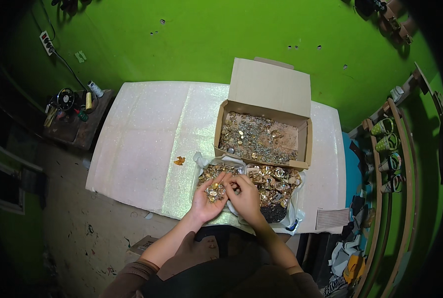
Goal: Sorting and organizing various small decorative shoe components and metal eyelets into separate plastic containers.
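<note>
My left hand (204, 207) is turned palm up and cupped around a small heap of shiny gold and clear ornaments (214, 192). Close against its fingertips, my right hand (246, 199) has its thumb and fingers pinched together; whatever may be between them is too small to make out. Under and behind both hands lie plastic-lined trays of trinkets: a left heap of small gold and silver pieces (210, 172), and a right heap of larger buckle-like metal pieces (275, 180). Tiny black beads (274, 213) fill the near part of the right tray.
Behind the trays stands an open cardboard box (307, 141) holding many small glittering pieces. An orange-brown scrap (179, 160) lies on the pale shimmering table cover (137, 134). A striped card (332, 218) is at the right edge. Sandals (387, 143) hang on a wooden rack at right.
</note>
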`<action>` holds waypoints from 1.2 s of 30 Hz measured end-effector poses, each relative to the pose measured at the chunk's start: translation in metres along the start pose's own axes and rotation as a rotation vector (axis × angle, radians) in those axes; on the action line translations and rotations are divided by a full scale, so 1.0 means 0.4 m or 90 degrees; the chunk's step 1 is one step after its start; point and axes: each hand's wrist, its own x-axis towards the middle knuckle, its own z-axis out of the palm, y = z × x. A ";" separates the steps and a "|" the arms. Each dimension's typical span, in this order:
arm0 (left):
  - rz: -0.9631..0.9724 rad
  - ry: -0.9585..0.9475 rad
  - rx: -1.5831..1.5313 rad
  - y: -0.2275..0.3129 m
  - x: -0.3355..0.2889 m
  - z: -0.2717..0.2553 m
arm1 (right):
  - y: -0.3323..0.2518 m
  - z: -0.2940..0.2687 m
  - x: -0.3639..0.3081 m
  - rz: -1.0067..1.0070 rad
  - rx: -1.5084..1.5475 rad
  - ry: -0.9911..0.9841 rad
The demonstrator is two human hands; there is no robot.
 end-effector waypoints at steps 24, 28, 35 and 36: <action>-0.006 -0.004 -0.014 0.004 0.003 -0.009 | -0.004 -0.018 0.006 -0.098 -0.121 -0.033; -0.003 0.004 -0.020 0.001 0.002 -0.004 | 0.006 -0.017 0.008 -0.131 -0.144 -0.053; -0.004 0.009 -0.023 0.008 0.001 -0.008 | 0.006 -0.026 0.009 0.298 0.386 -0.178; -0.004 0.009 -0.023 0.009 0.003 -0.015 | 0.002 -0.026 0.012 0.295 0.486 -0.163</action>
